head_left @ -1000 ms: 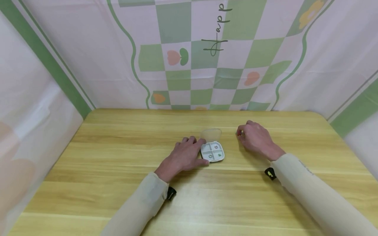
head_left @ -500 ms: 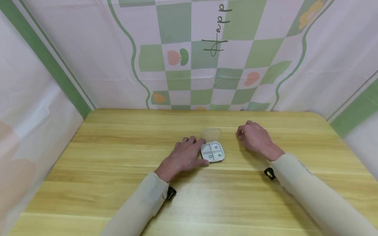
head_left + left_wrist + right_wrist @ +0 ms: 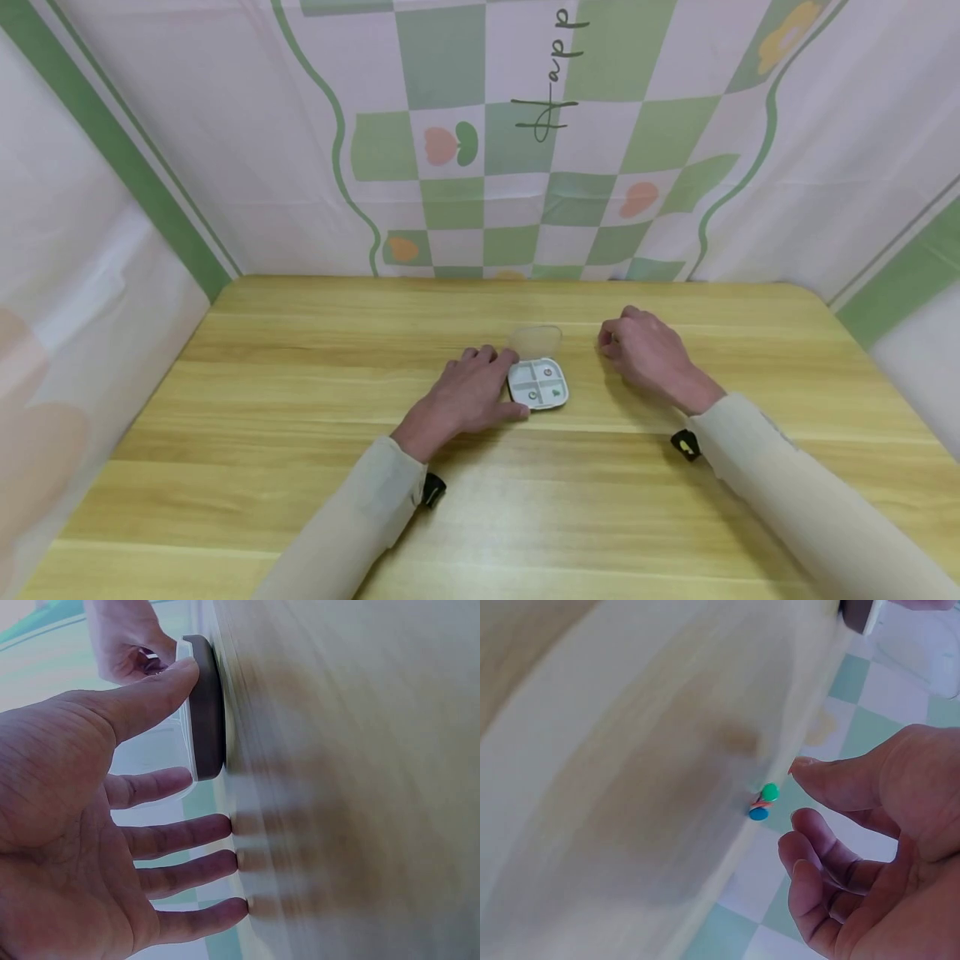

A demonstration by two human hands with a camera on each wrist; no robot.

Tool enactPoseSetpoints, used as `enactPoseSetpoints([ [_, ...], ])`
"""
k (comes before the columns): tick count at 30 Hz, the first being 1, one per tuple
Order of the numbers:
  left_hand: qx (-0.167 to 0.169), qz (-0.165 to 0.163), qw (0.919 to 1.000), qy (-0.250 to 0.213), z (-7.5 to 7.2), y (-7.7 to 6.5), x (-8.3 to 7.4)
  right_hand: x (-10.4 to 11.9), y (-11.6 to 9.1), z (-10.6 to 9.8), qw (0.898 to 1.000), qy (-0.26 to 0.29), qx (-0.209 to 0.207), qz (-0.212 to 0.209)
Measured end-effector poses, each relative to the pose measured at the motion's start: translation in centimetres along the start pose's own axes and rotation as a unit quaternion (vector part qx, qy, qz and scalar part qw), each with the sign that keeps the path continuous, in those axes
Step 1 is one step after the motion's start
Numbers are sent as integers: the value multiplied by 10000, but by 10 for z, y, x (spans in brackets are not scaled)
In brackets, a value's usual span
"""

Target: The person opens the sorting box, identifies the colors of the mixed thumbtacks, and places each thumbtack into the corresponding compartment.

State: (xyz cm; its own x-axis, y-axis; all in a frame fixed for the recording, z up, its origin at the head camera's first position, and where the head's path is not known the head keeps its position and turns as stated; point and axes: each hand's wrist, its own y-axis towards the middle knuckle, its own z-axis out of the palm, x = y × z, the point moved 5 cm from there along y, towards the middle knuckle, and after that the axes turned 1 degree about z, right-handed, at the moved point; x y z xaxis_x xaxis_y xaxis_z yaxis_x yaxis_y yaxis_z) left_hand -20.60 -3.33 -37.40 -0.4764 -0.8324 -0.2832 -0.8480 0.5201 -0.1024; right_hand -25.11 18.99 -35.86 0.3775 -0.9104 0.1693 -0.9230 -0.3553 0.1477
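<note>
A white pill box (image 3: 538, 384) with four compartments lies on the wooden table, its clear lid (image 3: 536, 340) folded back. Small round bits and a green one show in its compartments; what they are is too small to tell. My left hand (image 3: 465, 392) holds the box's left side between thumb and index finger, the other fingertips touching the table. To the right, my right hand (image 3: 645, 354) hovers low with loosely bent fingers. In the right wrist view a small green piece (image 3: 769, 793) and a blue piece (image 3: 758, 814) sit beyond the fingertips, apart from them.
The wooden table (image 3: 337, 350) ends at the back against a hanging cloth (image 3: 517, 200) with green checks. More cloth (image 3: 90, 275) hangs at the left side. Black straps sit at both wrists.
The hands and box stay almost still. Something small and reddish that showed at the right fingertips a second ago no longer shows in the head view.
</note>
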Motion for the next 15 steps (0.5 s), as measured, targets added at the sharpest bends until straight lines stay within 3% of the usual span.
enactPoseSetpoints([
  [15,36,-24,10000,-5,0,1,0,48,-9,-16,9977,167,-343,-557],
])
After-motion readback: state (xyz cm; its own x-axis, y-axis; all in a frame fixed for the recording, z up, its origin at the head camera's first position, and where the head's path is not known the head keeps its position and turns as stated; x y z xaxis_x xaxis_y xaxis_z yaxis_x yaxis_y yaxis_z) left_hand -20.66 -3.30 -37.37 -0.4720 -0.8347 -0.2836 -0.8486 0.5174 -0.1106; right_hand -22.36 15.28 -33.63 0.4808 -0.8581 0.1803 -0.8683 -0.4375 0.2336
